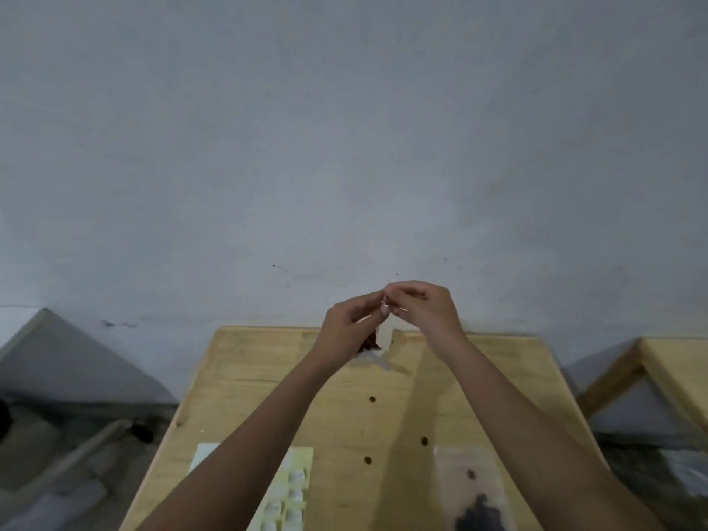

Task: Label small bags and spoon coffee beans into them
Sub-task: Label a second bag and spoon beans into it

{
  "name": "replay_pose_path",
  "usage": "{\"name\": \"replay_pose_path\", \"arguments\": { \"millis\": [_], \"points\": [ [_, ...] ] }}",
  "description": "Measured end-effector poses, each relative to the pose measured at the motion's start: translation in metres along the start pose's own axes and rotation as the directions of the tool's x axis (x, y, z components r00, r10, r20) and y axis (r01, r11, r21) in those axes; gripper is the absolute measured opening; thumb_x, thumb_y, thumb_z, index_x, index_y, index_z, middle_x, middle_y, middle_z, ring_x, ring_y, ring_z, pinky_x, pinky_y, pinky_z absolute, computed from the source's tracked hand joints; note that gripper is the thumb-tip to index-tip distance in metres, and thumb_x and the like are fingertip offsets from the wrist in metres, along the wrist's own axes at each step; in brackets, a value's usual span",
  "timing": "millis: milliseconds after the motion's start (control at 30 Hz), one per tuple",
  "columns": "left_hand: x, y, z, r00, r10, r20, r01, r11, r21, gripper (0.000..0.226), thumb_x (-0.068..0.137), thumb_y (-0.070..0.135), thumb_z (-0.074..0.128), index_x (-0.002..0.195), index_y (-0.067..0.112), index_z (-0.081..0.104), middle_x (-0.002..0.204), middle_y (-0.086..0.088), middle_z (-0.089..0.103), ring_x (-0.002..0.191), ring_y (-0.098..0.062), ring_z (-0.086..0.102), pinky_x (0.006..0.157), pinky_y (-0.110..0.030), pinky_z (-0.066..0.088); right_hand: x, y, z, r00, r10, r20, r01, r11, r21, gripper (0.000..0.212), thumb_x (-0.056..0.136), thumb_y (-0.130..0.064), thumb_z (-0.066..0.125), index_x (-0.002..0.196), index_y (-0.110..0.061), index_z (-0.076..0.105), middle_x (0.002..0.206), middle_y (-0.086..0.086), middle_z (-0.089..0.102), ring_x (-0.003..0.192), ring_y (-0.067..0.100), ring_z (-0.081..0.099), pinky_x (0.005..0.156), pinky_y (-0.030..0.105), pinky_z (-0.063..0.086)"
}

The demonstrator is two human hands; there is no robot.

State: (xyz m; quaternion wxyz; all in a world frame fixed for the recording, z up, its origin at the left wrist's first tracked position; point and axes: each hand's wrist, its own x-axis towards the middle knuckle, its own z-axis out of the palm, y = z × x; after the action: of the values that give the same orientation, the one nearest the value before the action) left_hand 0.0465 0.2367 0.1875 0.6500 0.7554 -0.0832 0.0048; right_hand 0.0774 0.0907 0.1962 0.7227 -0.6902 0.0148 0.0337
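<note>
One bag (384,336) is looking nearly done: it is carrying a white label and holding a small dark clump of beans at its bottom. Both hands are pinching its top edge, so I judge the sealing of the mouth to be the step in hand. How many bags are finished or waiting cannot be told. No spoon is showing.

The left hand (346,331) and right hand (425,308) are being held up above the table's (268,358) far edge, forearms reaching out from the near edge. Their curled fingertips are meeting at the bag's top, thumb and fingers of each gripping it. The bag is hanging between the hands, its bottom just above or touching the tabletop; which one cannot be told.

At the near edge a label sheet (291,488) is lying under the left forearm, with white labels left on it. A clear bean pack (475,492) is lying near the right forearm. Three loose beans (372,399) are sitting mid-table, so more filling is likely left.
</note>
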Motion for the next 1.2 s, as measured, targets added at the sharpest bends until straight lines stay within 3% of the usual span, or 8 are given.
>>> {"name": "replay_pose_path", "arguments": {
  "millis": [67, 167, 400, 767, 933, 1033, 1100, 1200],
  "points": [
    [-0.001, 0.0, -0.017, 1.0, -0.006, -0.016, 0.006, 1.0, -0.022, 0.026, 0.087, 0.021, 0.066, 0.113, 0.024, 0.068, 0.109, 0.007, 0.07, 0.106, -0.006, 0.063, 0.093, -0.027, 0.049, 0.002, -0.006, 0.017, 0.999, 0.02, 0.039, -0.02, 1.0, 0.016, 0.011, 0.08, -0.014, 0.072, 0.087, -0.005, 0.075, 0.081, 0.011, 0.072, 0.078, 0.02, 0.068, 0.082, 0.032, 0.056],
    [-0.001, 0.001, -0.035, 0.999, -0.004, -0.035, 0.002, 0.999, -0.037, 0.029, 0.083, 0.012, 0.069, 0.102, 0.033, 0.068, 0.099, 0.018, 0.071, 0.104, -0.001, 0.063, 0.091, -0.021, 0.048, 0.002, -0.015, 0.037, 0.998, 0.039, 0.055, -0.041, 0.999, 0.025, 0.012, 0.081, -0.01, 0.071, 0.09, -0.003, 0.074, 0.084, 0.011, 0.072, 0.077, 0.016, 0.069, 0.081, 0.029, 0.057],
    [0.003, -0.002, -0.048, 0.989, 0.014, -0.146, -0.022, 0.998, -0.053, 0.031, 0.077, 0.014, 0.076, 0.106, 0.022, 0.07, 0.105, 0.006, 0.072, 0.102, -0.004, 0.065, 0.096, -0.032, 0.049, 0.0, -0.022, 0.064, 0.995, 0.103, 0.007, -0.103, 0.991, 0.083, 0.009, 0.086, -0.009, 0.065, 0.091, -0.009, 0.072, 0.09, 0.007, 0.072, 0.088, 0.014, 0.07, 0.063, 0.017, 0.055],
    [0.006, -0.009, -0.047, 0.994, 0.015, -0.111, -0.024, 0.996, -0.085, 0.029, 0.086, 0.02, 0.066, 0.114, 0.015, 0.068, 0.109, 0.001, 0.071, 0.104, -0.009, 0.065, 0.095, -0.035, 0.051, -0.002, -0.02, 0.06, 0.997, 0.079, -0.021, -0.077, 0.995, 0.071, 0.009, 0.087, -0.011, 0.064, 0.091, -0.007, 0.071, 0.093, 0.008, 0.072, 0.086, 0.015, 0.071, 0.069, 0.02, 0.057],
    [0.007, -0.012, -0.037, 0.988, 0.041, -0.146, -0.037, 0.999, 0.032, 0.024, 0.09, 0.011, 0.061, 0.112, 0.017, 0.068, 0.103, 0.006, 0.071, 0.096, -0.004, 0.067, 0.086, -0.023, 0.052, 0.002, -0.013, 0.06, 0.994, -0.034, -0.104, 0.015, 0.982, -0.187, 0.015, 0.085, -0.01, 0.066, 0.074, -0.02, 0.069, 0.079, 0.008, 0.071, 0.079, 0.019, 0.071, 0.075, 0.026, 0.058],
    [0.008, -0.011, -0.029, 0.982, 0.091, -0.165, -0.064, 0.985, 0.162, 0.027, 0.089, 0.001, 0.056, 0.113, 0.009, 0.067, 0.093, 0.006, 0.07, 0.075, 0.01, 0.062, 0.074, -0.011, 0.048, 0.004, -0.013, 0.058, 0.984, -0.034, -0.177, -0.006, 0.975, -0.221, 0.016, 0.077, -0.003, 0.07, 0.072, -0.018, 0.067, 0.074, 0.007, 0.07, 0.072, 0.021, 0.07, 0.073, 0.028, 0.058],
    [0.009, -0.011, -0.025, 0.982, 0.106, -0.158, -0.071, 0.974, 0.213, 0.026, 0.088, 0.0, 0.054, 0.107, 0.007, 0.07, 0.076, -0.002, 0.07, 0.056, 0.002, 0.052, 0.062, -0.017, 0.044, 0.005, -0.014, 0.056, 0.983, -0.029, -0.182, -0.012, 0.975, -0.222, 0.015, 0.076, -0.001, 0.071, 0.072, -0.015, 0.067, 0.071, 0.007, 0.069, 0.067, 0.019, 0.069, 0.071, 0.026, 0.058],
    [0.013, -0.013, -0.026, 0.975, 0.153, -0.161, -0.101, 0.952, 0.289, 0.021, 0.085, -0.002, 0.053, 0.092, 0.004, 0.072, 0.066, -0.018, 0.064, 0.053, -0.011, 0.042, 0.054, -0.031, 0.039, 0.006, -0.015, 0.052, 0.989, 0.0, -0.151, -0.034, 0.974, -0.225, 0.014, 0.075, 0.001, 0.071, 0.074, -0.012, 0.069, 0.073, 0.011, 0.07, 0.069, 0.021, 0.07, 0.071, 0.026, 0.059]
  ]
}}
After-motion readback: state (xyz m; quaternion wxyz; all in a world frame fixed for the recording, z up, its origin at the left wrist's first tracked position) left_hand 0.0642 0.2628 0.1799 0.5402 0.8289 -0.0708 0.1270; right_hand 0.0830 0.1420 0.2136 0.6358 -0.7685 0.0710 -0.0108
